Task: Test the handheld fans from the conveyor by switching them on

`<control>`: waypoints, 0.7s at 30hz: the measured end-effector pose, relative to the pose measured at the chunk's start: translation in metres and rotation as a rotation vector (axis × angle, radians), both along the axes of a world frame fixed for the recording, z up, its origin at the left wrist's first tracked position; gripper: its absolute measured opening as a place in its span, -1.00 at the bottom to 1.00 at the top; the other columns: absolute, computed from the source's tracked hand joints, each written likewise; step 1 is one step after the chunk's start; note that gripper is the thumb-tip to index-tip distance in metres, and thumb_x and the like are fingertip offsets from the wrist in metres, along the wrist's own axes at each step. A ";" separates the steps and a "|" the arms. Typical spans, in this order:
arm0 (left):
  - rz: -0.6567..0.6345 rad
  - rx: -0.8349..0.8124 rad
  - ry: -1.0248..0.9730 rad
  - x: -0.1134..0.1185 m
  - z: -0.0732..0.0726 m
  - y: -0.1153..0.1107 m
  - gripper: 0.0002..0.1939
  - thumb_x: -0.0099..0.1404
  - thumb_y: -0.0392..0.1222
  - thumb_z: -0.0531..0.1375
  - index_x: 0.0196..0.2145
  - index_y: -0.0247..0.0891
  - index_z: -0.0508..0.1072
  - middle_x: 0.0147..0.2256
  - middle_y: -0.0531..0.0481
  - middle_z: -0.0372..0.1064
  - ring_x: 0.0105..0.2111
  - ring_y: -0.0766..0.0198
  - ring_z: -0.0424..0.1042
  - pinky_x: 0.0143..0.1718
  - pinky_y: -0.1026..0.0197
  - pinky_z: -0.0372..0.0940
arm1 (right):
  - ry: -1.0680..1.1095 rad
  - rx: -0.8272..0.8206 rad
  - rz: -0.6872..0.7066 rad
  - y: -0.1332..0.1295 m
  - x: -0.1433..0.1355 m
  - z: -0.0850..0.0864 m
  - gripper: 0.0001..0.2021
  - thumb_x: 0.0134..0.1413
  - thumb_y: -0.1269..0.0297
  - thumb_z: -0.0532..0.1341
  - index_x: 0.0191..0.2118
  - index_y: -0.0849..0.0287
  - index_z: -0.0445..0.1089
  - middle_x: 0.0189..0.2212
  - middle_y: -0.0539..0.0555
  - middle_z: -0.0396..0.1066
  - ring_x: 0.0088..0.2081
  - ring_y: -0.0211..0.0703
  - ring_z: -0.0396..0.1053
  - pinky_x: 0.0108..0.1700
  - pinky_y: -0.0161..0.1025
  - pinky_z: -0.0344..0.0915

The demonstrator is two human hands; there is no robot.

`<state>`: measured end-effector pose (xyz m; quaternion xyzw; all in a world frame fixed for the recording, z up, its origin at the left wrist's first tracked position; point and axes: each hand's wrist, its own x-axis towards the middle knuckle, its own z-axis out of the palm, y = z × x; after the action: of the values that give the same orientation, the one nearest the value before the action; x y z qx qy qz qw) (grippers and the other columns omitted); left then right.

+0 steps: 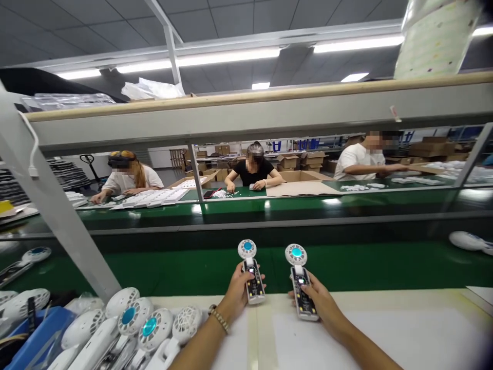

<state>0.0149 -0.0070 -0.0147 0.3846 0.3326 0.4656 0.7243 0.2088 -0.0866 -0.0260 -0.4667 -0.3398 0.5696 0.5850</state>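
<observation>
My left hand (243,285) is closed around a small handheld fan (255,289), its thumb resting on the bare circuit board of the handle. The round white head with a blue centre points away from me. A second handheld fan (305,303) is gripped in my right hand (319,298), thumb likewise on the exposed board. A small light glows on each board. Both fans are held side by side and apart, above the near edge of the green belt and the white work surface.
Several white fans (154,329) are heaped at the lower left beside a blue bin (46,336). A slanted metal post (65,210) rises there. The green conveyor belt (173,264) runs across; more fan parts (470,241) lie at right. Three people (254,172) work opposite, under a shelf (231,115).
</observation>
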 end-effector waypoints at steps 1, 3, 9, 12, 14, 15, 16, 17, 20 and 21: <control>0.008 -0.008 0.002 -0.001 -0.001 -0.001 -0.63 -0.01 -0.40 0.12 -0.21 -0.21 0.17 -0.13 -0.10 0.30 -0.32 0.20 0.44 -0.34 0.09 0.38 | -0.013 0.000 0.014 0.001 -0.002 0.001 -0.33 -0.12 0.11 0.22 0.10 0.22 -0.05 -0.49 0.07 0.52 -0.49 -0.09 0.45 -0.38 -0.18 0.33; -0.003 -0.014 0.024 0.001 -0.002 -0.005 -0.62 -0.01 -0.41 0.12 -0.20 -0.21 0.16 -0.10 -0.11 0.27 -0.30 0.17 0.44 -0.30 0.02 0.37 | -0.038 -0.003 0.037 0.004 -0.005 0.000 -0.30 -0.12 0.09 0.21 0.11 0.21 -0.08 -0.50 0.06 0.51 -0.49 -0.07 0.45 -0.38 -0.16 0.33; -0.124 0.037 0.100 0.005 -0.004 -0.013 -0.57 0.01 -0.38 0.17 -0.16 -0.19 0.15 -0.19 -0.08 0.29 -0.34 0.20 0.42 -0.33 0.08 0.35 | -0.043 0.022 0.068 0.005 -0.002 -0.005 -0.32 -0.13 0.02 0.23 0.08 0.15 -0.02 -0.40 0.09 0.50 -0.36 0.00 0.47 -0.33 -0.12 0.33; -0.100 0.042 0.097 0.003 -0.004 -0.011 -0.58 0.03 -0.35 0.19 -0.16 -0.19 0.14 -0.21 -0.07 0.29 -0.29 0.17 0.41 -0.31 0.07 0.34 | -0.035 0.006 0.057 0.002 -0.001 -0.002 -0.37 -0.11 0.03 0.22 0.06 0.10 0.01 -0.33 0.11 0.48 -0.30 0.02 0.46 -0.29 -0.09 0.33; -0.087 0.045 0.110 0.002 -0.003 -0.010 -0.58 0.04 -0.34 0.19 -0.16 -0.19 0.14 -0.21 -0.07 0.28 -0.29 0.16 0.41 -0.30 0.06 0.33 | -0.057 -0.025 0.063 0.000 -0.001 0.001 -0.37 -0.10 0.02 0.21 0.08 0.10 -0.01 -0.34 0.12 0.49 -0.34 0.01 0.47 -0.32 -0.09 0.34; -0.089 0.048 0.120 0.002 -0.002 -0.010 -0.58 0.04 -0.34 0.19 -0.15 -0.20 0.14 -0.20 -0.08 0.28 -0.29 0.16 0.42 -0.30 0.06 0.33 | -0.066 -0.036 0.062 -0.001 -0.001 0.002 -0.36 -0.09 0.02 0.21 0.09 0.10 -0.01 -0.35 0.12 0.49 -0.37 0.00 0.47 -0.34 -0.09 0.34; -0.096 0.050 0.131 0.002 -0.002 -0.010 -0.58 0.04 -0.34 0.19 -0.15 -0.20 0.13 -0.19 -0.09 0.28 -0.30 0.16 0.42 -0.30 0.06 0.33 | -0.065 -0.035 0.056 -0.002 -0.001 0.003 -0.36 -0.09 0.02 0.21 0.09 0.11 -0.01 -0.36 0.12 0.49 -0.38 -0.01 0.46 -0.34 -0.09 0.34; -0.105 0.054 0.140 0.002 -0.001 -0.011 -0.58 0.05 -0.34 0.18 -0.14 -0.20 0.13 -0.19 -0.09 0.28 -0.30 0.16 0.42 -0.30 0.06 0.33 | -0.057 -0.022 0.044 -0.002 -0.002 0.003 -0.36 -0.10 0.03 0.21 0.09 0.11 0.00 -0.35 0.13 0.49 -0.38 -0.02 0.46 -0.32 -0.08 0.34; -0.132 0.058 0.153 0.001 0.000 -0.013 -0.57 0.05 -0.34 0.18 -0.13 -0.21 0.13 -0.18 -0.10 0.29 -0.30 0.17 0.42 -0.28 0.06 0.32 | -0.034 0.015 0.025 -0.001 -0.002 0.001 -0.35 -0.12 0.04 0.24 0.09 0.11 0.04 -0.34 0.12 0.48 -0.39 -0.02 0.45 -0.29 -0.06 0.33; -0.139 0.061 0.152 0.001 0.000 -0.013 -0.57 0.05 -0.34 0.19 -0.13 -0.21 0.13 -0.17 -0.11 0.29 -0.30 0.17 0.42 -0.27 0.06 0.31 | -0.028 0.020 0.019 -0.001 -0.002 -0.001 -0.34 -0.14 0.03 0.25 0.09 0.10 0.04 -0.35 0.12 0.48 -0.38 -0.01 0.45 -0.28 -0.05 0.33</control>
<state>0.0161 -0.0197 -0.0147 0.4627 0.3450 0.3936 0.7155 0.2070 -0.0875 -0.0266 -0.4654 -0.3580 0.5652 0.5795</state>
